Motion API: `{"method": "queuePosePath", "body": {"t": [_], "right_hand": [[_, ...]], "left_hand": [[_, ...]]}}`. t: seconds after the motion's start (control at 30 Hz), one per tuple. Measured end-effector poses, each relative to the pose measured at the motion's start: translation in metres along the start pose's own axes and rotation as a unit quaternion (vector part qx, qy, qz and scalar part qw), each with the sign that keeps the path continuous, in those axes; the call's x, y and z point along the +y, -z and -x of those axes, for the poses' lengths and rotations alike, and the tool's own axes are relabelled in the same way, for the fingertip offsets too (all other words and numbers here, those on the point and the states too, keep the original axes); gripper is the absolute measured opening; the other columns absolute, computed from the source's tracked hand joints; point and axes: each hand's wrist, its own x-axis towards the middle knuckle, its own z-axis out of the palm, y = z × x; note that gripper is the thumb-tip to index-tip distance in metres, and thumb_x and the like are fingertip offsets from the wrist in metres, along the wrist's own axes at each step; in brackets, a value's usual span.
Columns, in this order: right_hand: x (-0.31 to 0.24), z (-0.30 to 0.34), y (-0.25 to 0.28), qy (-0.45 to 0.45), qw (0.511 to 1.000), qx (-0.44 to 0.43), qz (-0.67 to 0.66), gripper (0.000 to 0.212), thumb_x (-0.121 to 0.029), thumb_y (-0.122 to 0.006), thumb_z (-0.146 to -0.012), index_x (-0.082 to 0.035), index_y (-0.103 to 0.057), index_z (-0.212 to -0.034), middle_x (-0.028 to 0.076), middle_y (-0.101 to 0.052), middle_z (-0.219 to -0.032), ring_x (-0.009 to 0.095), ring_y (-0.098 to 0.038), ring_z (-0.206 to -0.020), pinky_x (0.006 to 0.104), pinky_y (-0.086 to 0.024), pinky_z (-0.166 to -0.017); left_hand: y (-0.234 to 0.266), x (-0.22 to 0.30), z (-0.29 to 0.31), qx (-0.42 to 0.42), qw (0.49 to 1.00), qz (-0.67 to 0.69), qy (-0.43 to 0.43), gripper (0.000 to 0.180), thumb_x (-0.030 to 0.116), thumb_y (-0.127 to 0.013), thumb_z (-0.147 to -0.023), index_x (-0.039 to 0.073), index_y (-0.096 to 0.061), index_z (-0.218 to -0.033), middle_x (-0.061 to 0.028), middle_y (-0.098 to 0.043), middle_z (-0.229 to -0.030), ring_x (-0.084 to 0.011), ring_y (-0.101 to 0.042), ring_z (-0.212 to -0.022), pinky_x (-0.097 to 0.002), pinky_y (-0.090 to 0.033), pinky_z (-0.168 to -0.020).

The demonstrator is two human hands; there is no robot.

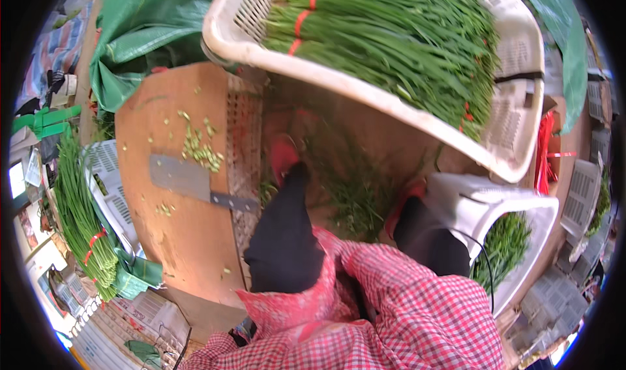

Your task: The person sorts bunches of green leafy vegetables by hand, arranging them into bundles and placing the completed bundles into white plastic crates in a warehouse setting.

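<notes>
Neither of my hands shows in the picture; only the red-checked sleeves reach in along the lower edge. A cleaver with a dark handle lies flat on a wooden board to my left, its handle pointing toward my knee. Small chopped green-white stem ends are scattered on the board around the blade. Ahead of me, long green chives tied with red bands fill much of a white plastic crate.
Loose green leaves litter the floor between my feet. At my right, a white basket lies tipped, with greens inside. Red ties hang beyond it. A banded chive bundle rests far left. Green sheeting lies behind the board.
</notes>
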Motion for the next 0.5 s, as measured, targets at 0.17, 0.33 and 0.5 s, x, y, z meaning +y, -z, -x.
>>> {"method": "queuePosePath", "body": {"t": [0.17, 0.33, 0.5], "right_hand": [[0.009, 0.012, 0.018, 0.010, 1.000, -0.021, 0.008, 0.041, -0.045, -0.050, -0.086, -0.007, -0.063, -0.095, 0.013, -0.063, -0.078, 0.027, -0.061, -0.072, 0.0395, -0.048, -0.066], [0.025, 0.033, 0.028, -0.007, 0.999, -0.002, 0.034, 0.041, -0.045, -0.050, -0.086, -0.007, -0.063, -0.095, 0.013, -0.063, -0.079, 0.027, -0.062, -0.072, 0.0394, -0.048, -0.066], [0.032, 0.051, 0.041, -0.021, 0.998, 0.041, 0.052, 0.042, -0.045, -0.050, -0.086, -0.007, -0.063, -0.096, 0.013, -0.064, -0.080, 0.028, -0.062, -0.073, 0.0394, -0.048, -0.067]], "left_hand": [[0.000, 0.012, 0.013, 0.003, 1.000, 0.006, 0.001, 0.028, 0.030, -0.055, -0.085, 0.004, -0.061, -0.093, -0.0089, -0.063, -0.096, -0.0272, -0.063, -0.082, -0.0333, -0.049, -0.070], [0.008, 0.009, 0.005, -0.024, 0.998, -0.012, -0.050, 0.027, 0.029, -0.055, -0.086, 0.004, -0.061, -0.093, -0.0087, -0.063, -0.095, -0.0270, -0.063, -0.082, -0.0331, -0.049, -0.070], [0.033, -0.015, -0.005, -0.043, 0.993, -0.036, -0.107, 0.026, 0.028, -0.055, -0.086, 0.004, -0.061, -0.092, -0.0085, -0.063, -0.094, -0.0268, -0.063, -0.081, -0.0329, -0.049, -0.069]]}}
